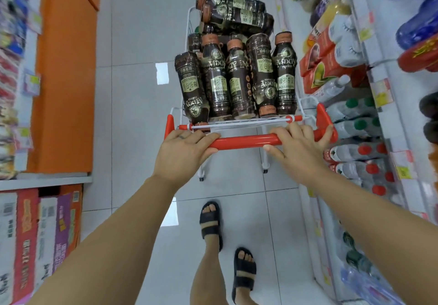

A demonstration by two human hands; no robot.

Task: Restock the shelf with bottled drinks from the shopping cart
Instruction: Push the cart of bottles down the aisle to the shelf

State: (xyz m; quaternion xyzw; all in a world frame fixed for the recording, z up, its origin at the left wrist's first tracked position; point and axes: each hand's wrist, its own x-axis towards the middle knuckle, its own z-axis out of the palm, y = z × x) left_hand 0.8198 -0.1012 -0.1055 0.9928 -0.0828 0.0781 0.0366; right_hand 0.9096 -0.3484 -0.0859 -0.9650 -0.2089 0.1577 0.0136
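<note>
A small white wire shopping cart (305,105) with a red handle bar (244,141) stands in the aisle in front of me. It is piled with several dark brown bottled coffee drinks (215,77) with tan caps, some lying flat, two stacked on top at the far end (234,8). My left hand (182,149) is wrapped around the left part of the handle. My right hand (297,144) grips the right part, fingers curled over the bar. The drinks shelf (384,119) runs along the right, holding water bottles with green and red caps.
Orange panel and shelves with boxed goods (35,228) line the left side of the aisle. Red cartons (329,65) and blue bottles (417,29) sit on the right shelf. Grey tiled floor (135,105) stretches ahead. My sandalled feet (211,224) are below the cart.
</note>
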